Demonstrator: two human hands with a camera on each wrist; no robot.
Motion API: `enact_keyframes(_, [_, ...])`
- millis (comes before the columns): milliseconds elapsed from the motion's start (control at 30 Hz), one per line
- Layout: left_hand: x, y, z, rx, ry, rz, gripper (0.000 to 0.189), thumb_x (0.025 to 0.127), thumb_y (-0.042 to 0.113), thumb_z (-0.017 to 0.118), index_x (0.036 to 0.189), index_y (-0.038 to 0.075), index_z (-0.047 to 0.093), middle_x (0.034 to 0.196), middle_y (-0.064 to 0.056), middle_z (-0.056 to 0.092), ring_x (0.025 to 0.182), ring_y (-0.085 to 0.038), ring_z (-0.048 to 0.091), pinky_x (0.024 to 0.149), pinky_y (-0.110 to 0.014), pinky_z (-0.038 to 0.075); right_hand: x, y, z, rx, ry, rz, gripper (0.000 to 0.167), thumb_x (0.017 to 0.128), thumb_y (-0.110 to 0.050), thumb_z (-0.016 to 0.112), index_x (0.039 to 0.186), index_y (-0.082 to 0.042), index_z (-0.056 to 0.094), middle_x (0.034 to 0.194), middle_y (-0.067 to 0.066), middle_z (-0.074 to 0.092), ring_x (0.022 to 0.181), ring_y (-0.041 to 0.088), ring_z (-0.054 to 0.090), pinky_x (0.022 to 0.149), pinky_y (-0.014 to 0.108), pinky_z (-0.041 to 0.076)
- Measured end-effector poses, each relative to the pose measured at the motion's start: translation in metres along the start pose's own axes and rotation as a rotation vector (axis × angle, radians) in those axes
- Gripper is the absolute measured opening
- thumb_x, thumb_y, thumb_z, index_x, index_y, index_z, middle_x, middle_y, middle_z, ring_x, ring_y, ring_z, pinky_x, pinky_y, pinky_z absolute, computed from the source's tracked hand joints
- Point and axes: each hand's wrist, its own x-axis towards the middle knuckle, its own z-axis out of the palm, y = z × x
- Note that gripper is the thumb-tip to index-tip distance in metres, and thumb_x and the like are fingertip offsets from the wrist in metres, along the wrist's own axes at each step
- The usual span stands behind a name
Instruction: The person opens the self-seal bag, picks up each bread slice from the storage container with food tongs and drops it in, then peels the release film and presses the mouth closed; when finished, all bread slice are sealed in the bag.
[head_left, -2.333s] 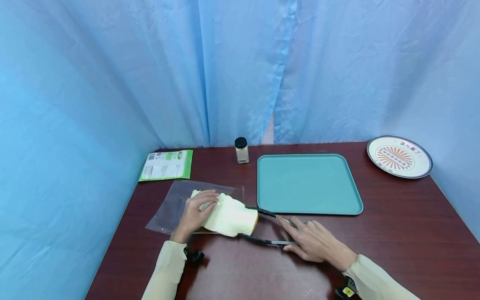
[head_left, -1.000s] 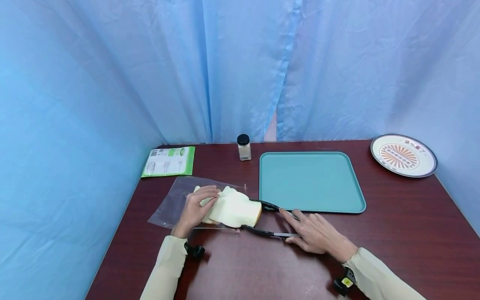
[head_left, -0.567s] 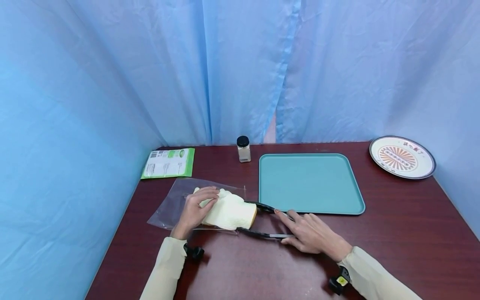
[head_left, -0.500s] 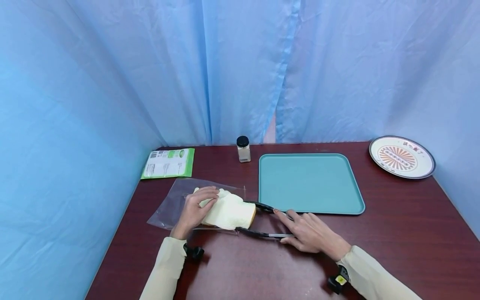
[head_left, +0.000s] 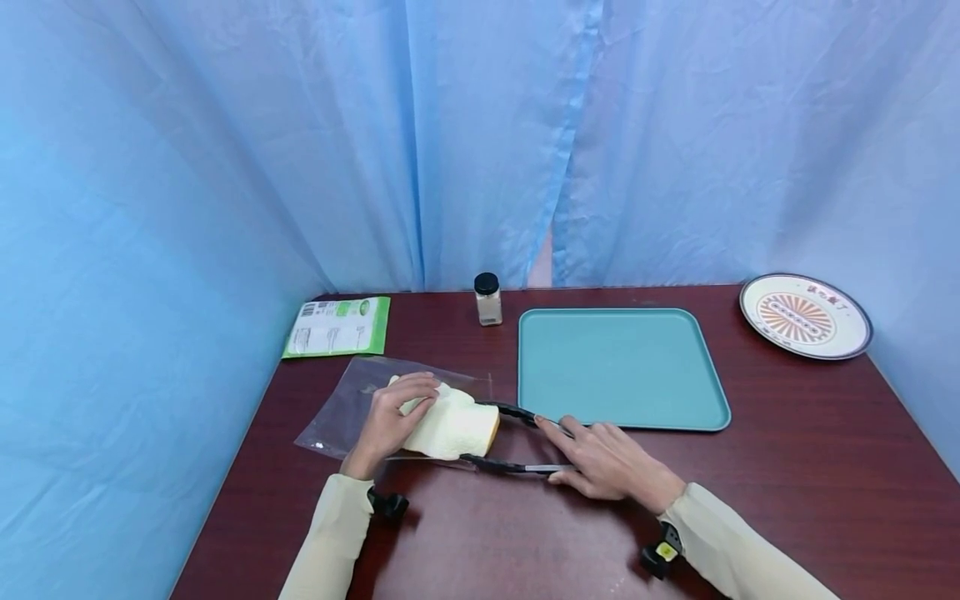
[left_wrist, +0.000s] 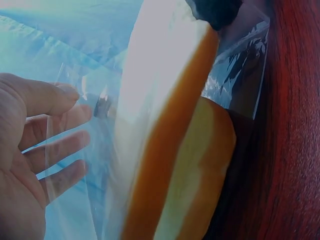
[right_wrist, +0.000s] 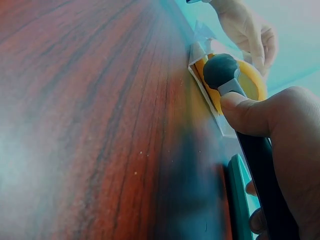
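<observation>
My left hand (head_left: 392,418) pinches the upper film of a clear plastic bag (head_left: 339,410) at the left of the table. A white bread slice (head_left: 468,432) with a brown crust lies partly inside, its right end outside the bag. Beneath it, the left wrist view shows another slice of bread (left_wrist: 212,165) in the bag. My right hand (head_left: 611,460) grips black-tipped tongs (head_left: 501,466), whose two arms lie along both sides of the upper slice. In the right wrist view the thumb presses on the near arm of the tongs (right_wrist: 265,180). The bag's mouth faces right.
A teal tray (head_left: 622,367) lies just behind the right hand. A jar with a black lid (head_left: 487,300) stands at the back. The green-and-white packet (head_left: 337,327) is at the back left, a patterned plate (head_left: 806,317) at the back right. Blue curtains surround the table (head_left: 787,467).
My right hand has moved left with the tongs, carrying the upper bread slice further into the bag. The left hand and the bag stay nearly where they were.
</observation>
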Motion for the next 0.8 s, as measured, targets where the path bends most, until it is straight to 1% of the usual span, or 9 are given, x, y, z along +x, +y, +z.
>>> enact_keyframes(100, [0.0,0.0,0.0,0.001,-0.004,-0.007,0.013,0.08,-0.007,0.077,0.091,0.0,0.078,0.103,-0.016,0.077,0.107,-0.034,0.071,0.105,-0.022,0.051,0.003,0.0,0.001,-0.001,0.008,-0.009,0.076,0.09,-0.057,0.066,0.147,-0.009,0.048,0.105,0.006,0.063,0.046,0.007,0.027,0.042,0.02,0.024])
enact_keyframes(300, [0.0,0.0,0.001,0.004,-0.001,0.007,0.013,0.079,-0.008,0.077,0.09,-0.002,0.077,0.102,-0.017,0.077,0.106,-0.035,0.071,0.103,-0.028,0.054,0.009,-0.002,0.003,0.006,0.006,-0.016,0.077,0.09,-0.058,0.066,0.147,-0.008,0.048,0.104,0.006,0.063,0.047,0.008,0.032,0.042,0.021,0.028])
enact_keyframes(433, [0.001,0.002,0.001,0.005,-0.005,0.008,0.012,0.079,-0.007,0.077,0.091,-0.002,0.077,0.102,-0.017,0.077,0.106,-0.036,0.071,0.102,-0.031,0.055,0.013,-0.003,0.003,0.013,-0.009,-0.011,0.077,0.09,-0.058,0.065,0.147,-0.008,0.048,0.104,0.007,0.063,0.047,0.008,0.034,0.042,0.022,0.03])
enact_keyframes(600, [0.001,0.003,0.0,0.007,-0.007,0.008,0.013,0.079,-0.008,0.077,0.091,-0.002,0.077,0.102,-0.018,0.077,0.107,-0.036,0.071,0.1,-0.035,0.056,0.019,-0.004,0.003,0.023,-0.033,-0.001,0.076,0.091,-0.057,0.064,0.147,-0.008,0.048,0.107,0.008,0.064,0.049,0.01,0.04,0.044,0.025,0.036])
enact_keyframes(700, [0.001,0.003,0.0,0.007,-0.006,0.005,0.013,0.079,-0.008,0.077,0.091,-0.002,0.077,0.102,-0.018,0.077,0.107,-0.035,0.071,0.1,-0.035,0.056,0.023,-0.005,0.003,0.017,-0.05,0.005,0.076,0.092,-0.059,0.062,0.148,-0.01,0.047,0.109,0.008,0.064,0.048,0.012,0.04,0.043,0.026,0.036])
enact_keyframes(800, [0.001,0.004,-0.001,0.007,-0.005,0.01,0.013,0.08,-0.007,0.077,0.091,-0.002,0.077,0.103,-0.017,0.077,0.107,-0.035,0.07,0.099,-0.038,0.056,0.027,-0.007,0.003,0.012,-0.072,0.011,0.076,0.093,-0.06,0.059,0.149,-0.011,0.046,0.11,0.008,0.064,0.046,0.013,0.038,0.042,0.026,0.036])
